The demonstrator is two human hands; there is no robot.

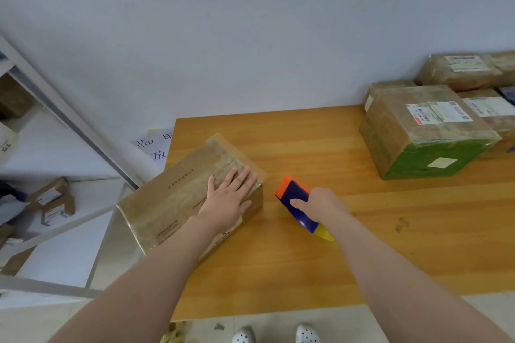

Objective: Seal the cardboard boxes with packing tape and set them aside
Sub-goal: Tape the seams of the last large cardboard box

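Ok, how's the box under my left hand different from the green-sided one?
The box under your left hand is long, low and juts past the table's left edge; the green-sided box is taller, at the far right. It carries white labels; the first shows only faint print. Both are taped brown cardboard.

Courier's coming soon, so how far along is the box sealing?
Done: several stacked boxes, taped and labelled, sit at the far right corner of the table. In hand: the left hand presses flat on the near box, glossy tape already across its top, while the right hand grips the tape dispenser beside it. Left: any last strips, then setting this box aside.
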